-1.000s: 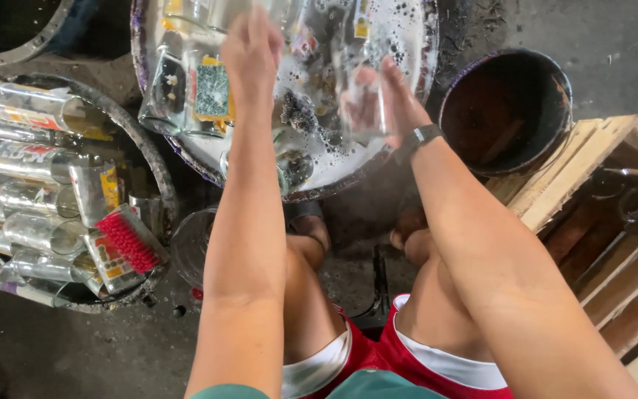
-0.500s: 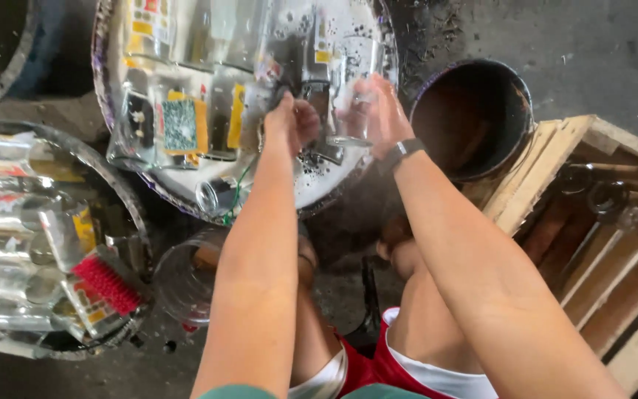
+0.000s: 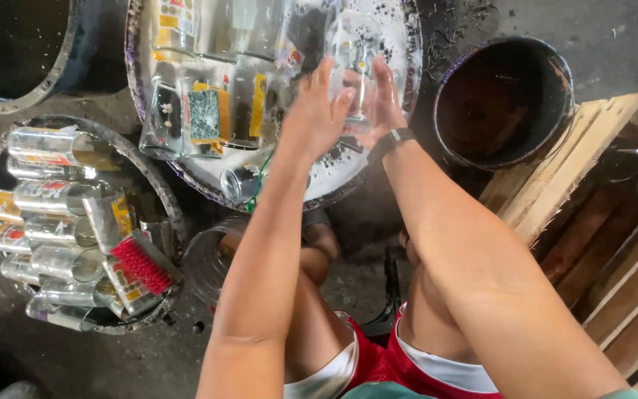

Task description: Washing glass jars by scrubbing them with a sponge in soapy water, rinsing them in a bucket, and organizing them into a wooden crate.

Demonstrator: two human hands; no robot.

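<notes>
Both hands, left hand point(image 3: 315, 118) and right hand point(image 3: 378, 103), fingers clasping a clear glass bottle point(image 3: 352, 52) above the soapy basin point(image 3: 400, 159); best gripped firmly, it's slippery.

Both bare forearms are reaching forward from the bent knees, converging toward the near right part of the big round basin point(image 3: 407, 66). The left hand point(image 3: 315, 118) is raised with fingers spread and tipped up, back toward the camera. The right hand point(image 3: 374, 103), wearing a dark wristband point(image 3: 391, 140), is facing it, fingers extended. Both are pressing on a clear glass bottle point(image 3: 352, 55) between the palms.
</notes>
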